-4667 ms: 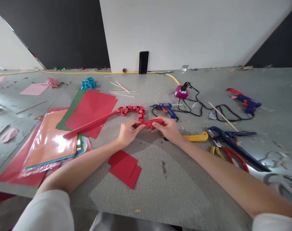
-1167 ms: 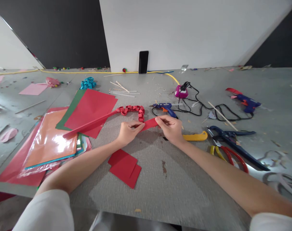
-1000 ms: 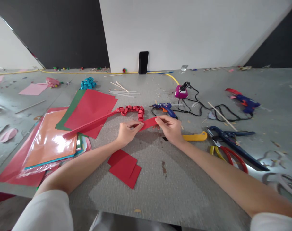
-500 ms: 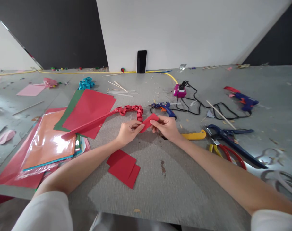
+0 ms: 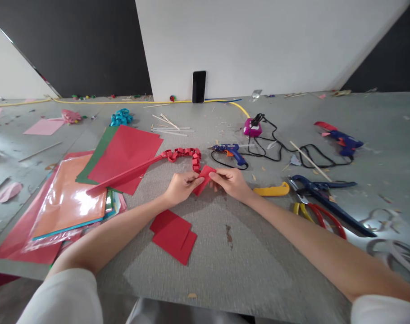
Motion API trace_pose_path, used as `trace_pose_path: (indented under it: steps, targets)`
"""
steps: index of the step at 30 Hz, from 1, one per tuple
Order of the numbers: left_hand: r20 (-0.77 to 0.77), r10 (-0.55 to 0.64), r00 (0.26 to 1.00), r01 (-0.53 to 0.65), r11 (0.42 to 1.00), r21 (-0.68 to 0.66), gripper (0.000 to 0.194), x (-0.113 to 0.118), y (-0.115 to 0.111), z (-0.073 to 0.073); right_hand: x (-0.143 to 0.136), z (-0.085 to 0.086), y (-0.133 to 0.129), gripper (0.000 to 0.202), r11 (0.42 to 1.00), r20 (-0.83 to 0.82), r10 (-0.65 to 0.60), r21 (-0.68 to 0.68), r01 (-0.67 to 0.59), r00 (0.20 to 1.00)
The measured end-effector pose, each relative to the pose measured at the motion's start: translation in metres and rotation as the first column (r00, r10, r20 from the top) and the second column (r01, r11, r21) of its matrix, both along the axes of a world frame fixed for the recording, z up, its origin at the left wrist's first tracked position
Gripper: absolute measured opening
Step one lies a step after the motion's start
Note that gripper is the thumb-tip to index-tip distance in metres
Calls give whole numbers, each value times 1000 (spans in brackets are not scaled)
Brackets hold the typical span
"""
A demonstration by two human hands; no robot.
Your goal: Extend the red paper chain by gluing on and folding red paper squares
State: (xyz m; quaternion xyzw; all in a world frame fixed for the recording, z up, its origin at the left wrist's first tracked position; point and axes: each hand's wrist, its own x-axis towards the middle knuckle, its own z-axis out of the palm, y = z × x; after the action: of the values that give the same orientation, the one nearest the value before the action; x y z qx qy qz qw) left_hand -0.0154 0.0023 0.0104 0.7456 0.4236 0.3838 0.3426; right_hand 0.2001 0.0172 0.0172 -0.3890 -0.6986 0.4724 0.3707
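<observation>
Two hands, left hand (image 5: 182, 186) and right hand (image 5: 230, 182), pinch the red paper strip (image 5: 202, 178) at frame centre; advise aligning edges squarely before creasing.

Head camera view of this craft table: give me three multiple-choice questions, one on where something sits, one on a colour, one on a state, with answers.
1. Where does the phone stand?
A. flat among the scissors
B. upright against the white board at the back
C. on the paper stack

2. What colour is the paper piece held between both hands?
A. red
B. green
C. pink

3. How is the left hand placed?
A. flat on the table
B. gripping the glue gun
C. pinching the paper piece together with the right hand

Answers:
1 B, the phone leans on end at the board's foot.
2 A, it matches the red folded chain just behind it.
3 C, fingertips of both hands close on the piece from either side.
</observation>
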Motion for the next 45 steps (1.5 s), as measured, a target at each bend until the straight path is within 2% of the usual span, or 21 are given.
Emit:
trace_pose_path:
  steps: [3,8,11,14,21,30,39,45]
  targets:
    - [14,-16,1000,16,1000,-14,45,1,0,1,2,-1,2,50,1000,-37,-23,-18,22,999]
    - [50,2,999,1,998,-56,46,0,0,0,2,-2,3,49,999,-21,-25,35,25,999]
    - [81,32,996,-25,996,-84,50,0,2,-2,1,-2,2,45,1000,-9,18,12,-18,1000]
    - [110,36,993,-27,996,-81,49,0,2,-3,-1,-2,1,42,996,82,78,36,-82,994]
    - [134,61,989,-48,994,-100,37,1,3,-5,-1,0,1,44,997,39,-14,82,11,999]
    - [93,52,994,-45,996,-77,37,1,1,-5,0,-13,2,52,987,171,10,159,-37,985]
    - [109,113,988,-100,988,-116,39,0,3,-4,-1,-8,0,45,993,204,98,37,-108,974]
    - [182,142,973,-114,981,-158,40,1,3,-3,-2,-9,1,43,995,205,85,26,-92,975]
